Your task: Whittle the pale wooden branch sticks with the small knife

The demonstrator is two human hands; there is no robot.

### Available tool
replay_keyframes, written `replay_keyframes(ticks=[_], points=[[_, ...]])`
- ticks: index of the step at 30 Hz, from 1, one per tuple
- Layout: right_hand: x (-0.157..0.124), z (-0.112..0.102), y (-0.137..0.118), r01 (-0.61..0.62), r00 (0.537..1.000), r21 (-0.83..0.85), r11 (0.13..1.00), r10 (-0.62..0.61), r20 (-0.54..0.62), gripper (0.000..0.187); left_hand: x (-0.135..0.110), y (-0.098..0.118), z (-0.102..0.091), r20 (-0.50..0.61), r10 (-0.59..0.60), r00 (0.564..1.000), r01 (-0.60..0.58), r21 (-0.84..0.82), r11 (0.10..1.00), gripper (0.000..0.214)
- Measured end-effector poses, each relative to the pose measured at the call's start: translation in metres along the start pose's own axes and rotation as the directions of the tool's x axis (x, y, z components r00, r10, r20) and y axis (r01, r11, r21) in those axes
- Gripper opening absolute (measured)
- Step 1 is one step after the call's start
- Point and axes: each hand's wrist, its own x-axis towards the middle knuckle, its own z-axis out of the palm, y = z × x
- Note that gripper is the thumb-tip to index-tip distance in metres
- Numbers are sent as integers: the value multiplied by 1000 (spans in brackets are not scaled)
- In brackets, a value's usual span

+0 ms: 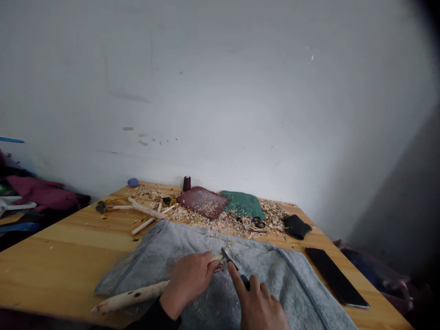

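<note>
My left hand [190, 277] is closed around a peeled wooden branch [135, 295]. Its thick, knotted end sticks out at the lower left, and a thin pale tip shows beyond my fingers. In my right hand [259, 302] is a knife [225, 255] with a dark handle that has some blue on it. The index finger stretches along the knife, whose blade touches or nearly touches the branch tip; I cannot tell which. Under both hands lies a grey cloth [202, 238], spread over the table's front. My palm hides part of the branch.
Wood shavings [275, 213] cover the back of the wooden table [58, 256]. Among them lie a maroon cloth [202, 201], a green cloth [242, 204], scissors [257, 223] and peeled sticks [146, 208]. A thread spool [186, 183] stands behind. At right are a black pouch [296, 227] and a dark flat slab [337, 275].
</note>
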Motion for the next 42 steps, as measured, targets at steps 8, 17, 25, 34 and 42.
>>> replay_keyframes(ticks=[8,17,25,34,42], points=[[22,-10,-15,-36,999,-24,999,36,-6,74,-1,7,-9,34,-61,998,61,-13,998,41],[0,8,-1,-18,999,10,1000,19,-31,81,-1,2,1,-16,-34,999,33,-26,999,43],[0,11,2,-27,1000,20,999,27,2,82,3,1,-3,18,-54,998,54,-2,999,41],[18,-10,-6,-30,999,63,998,29,21,72,7,1,2,-42,-47,998,48,29,998,42],[26,-9,-17,-18,1000,12,1000,18,8,69,8,1,6,-78,-57,995,58,16,998,42]])
